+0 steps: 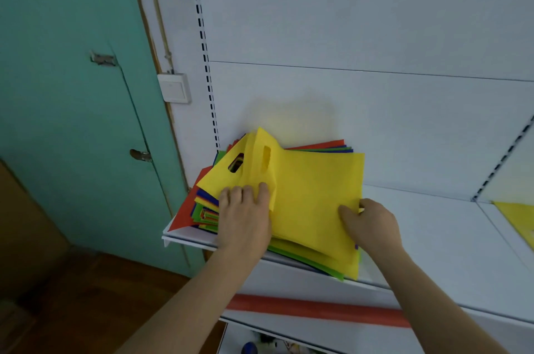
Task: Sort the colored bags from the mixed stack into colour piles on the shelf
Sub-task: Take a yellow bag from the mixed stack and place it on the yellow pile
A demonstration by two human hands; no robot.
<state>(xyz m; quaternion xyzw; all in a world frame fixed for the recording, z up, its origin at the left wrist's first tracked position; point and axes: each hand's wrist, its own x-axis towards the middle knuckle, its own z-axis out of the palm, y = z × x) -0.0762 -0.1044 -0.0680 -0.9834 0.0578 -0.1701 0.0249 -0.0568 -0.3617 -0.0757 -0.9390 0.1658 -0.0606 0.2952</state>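
A mixed stack of bags (pixel 202 209) in red, green, blue and yellow lies at the left end of the white shelf (pixel 433 238). On top is a yellow bag (pixel 312 189), its handle end lifted and folded up. My left hand (pixel 245 215) lies on the stack's left part, fingers curled into the yellow bag's fold near its handle holes. My right hand (pixel 370 223) pinches the yellow bag's right edge, thumb on top. Another yellow bag (pixel 517 218) lies flat on the shelf at the far right.
The shelf's white back panel (pixel 375 108) rises behind the stack, with slotted uprights at left and right. A teal door (pixel 72 93) and a wall switch (pixel 173 88) stand to the left. A red strip (pixel 318 310) runs along the shelf below.
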